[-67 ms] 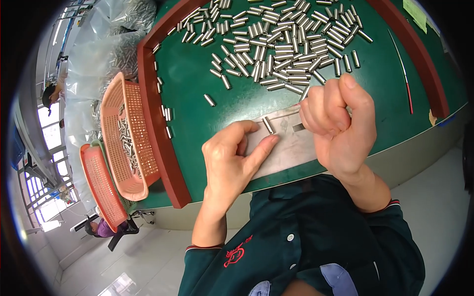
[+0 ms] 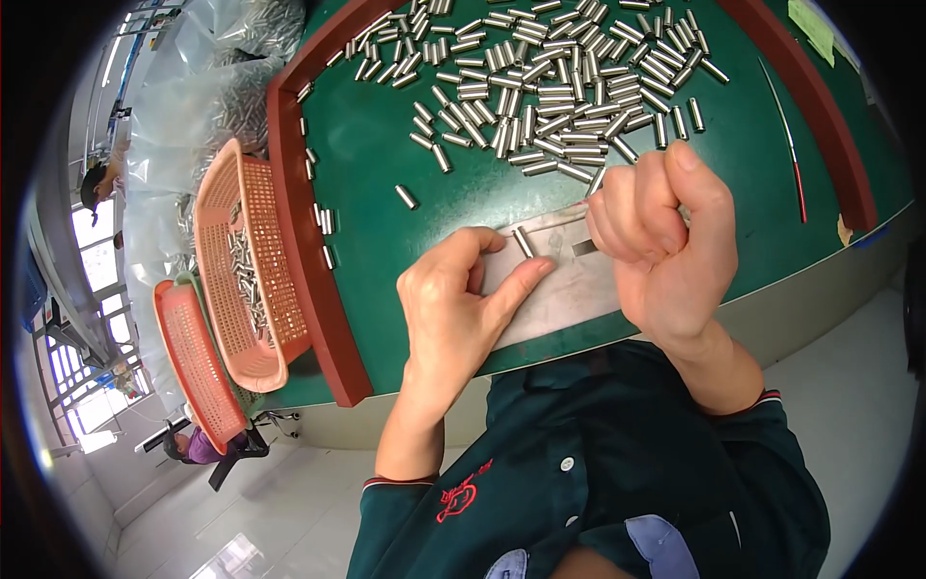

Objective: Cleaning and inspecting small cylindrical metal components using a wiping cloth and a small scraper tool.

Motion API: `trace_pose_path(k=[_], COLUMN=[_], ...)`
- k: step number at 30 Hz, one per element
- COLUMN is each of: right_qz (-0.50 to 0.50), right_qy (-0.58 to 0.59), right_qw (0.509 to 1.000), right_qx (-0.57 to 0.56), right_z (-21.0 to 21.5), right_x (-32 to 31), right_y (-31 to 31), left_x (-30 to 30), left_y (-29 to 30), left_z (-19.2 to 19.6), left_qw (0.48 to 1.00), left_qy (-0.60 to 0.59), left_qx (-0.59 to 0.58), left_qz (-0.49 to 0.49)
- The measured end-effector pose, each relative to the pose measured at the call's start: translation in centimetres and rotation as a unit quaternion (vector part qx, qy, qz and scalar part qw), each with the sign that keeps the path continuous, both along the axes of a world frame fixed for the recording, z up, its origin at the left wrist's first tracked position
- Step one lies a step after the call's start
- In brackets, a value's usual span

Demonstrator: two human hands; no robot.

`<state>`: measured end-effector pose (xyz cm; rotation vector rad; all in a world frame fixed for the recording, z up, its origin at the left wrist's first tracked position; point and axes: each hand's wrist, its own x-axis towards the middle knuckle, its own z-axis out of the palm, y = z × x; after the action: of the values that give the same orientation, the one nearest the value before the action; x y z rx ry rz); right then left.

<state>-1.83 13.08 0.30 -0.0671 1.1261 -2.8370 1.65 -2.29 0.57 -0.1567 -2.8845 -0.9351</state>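
A pale flat plate [image 2: 550, 307] lies on the green table near its front edge. On it rests one short shiny metal tube [image 2: 523, 242], between the thumb and index finger of my left hand [image 2: 449, 299]. Those fingers are apart; the thumb tip is beside the tube's near end, and the index fingertip stays clear of it. My right hand [image 2: 670, 246] is closed in a fist over the plate's right side. What it grips, if anything, is hidden. A small dark metal strip [image 2: 585, 248] shows beside its curled fingers.
Many similar metal tubes [image 2: 555, 96] lie loose across the far table, inside a dark red wooden rim [image 2: 299, 212]. Left of it stand orange baskets [image 2: 280, 280] with small metal parts and clear bags [image 2: 154, 145]. A thin red-handled tool [image 2: 799, 188] lies at right.
My left hand has shifted very slightly, its index finger a touch farther from me. The tube and my right fist look nearly the same.
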Motion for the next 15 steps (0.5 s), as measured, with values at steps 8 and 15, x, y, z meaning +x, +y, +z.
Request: trace_pose_path(k=[8,15], right_qz=[-0.014,0.008], right_qy=[0.020,-0.003], right_qw=[0.999,1.000], right_qx=[-0.027,0.018], right_z=[0.9,1.1], right_x=[-0.1,-0.4], right_y=[-0.1,-0.8], left_x=[0.2,0.2], left_y=[0.8,0.6], left_z=[0.6,-0.2], left_qw=[0.995,0.993], left_qy=[-0.073,-0.052], left_qx=[0.047,0.086], left_qz=[-0.055,-0.054])
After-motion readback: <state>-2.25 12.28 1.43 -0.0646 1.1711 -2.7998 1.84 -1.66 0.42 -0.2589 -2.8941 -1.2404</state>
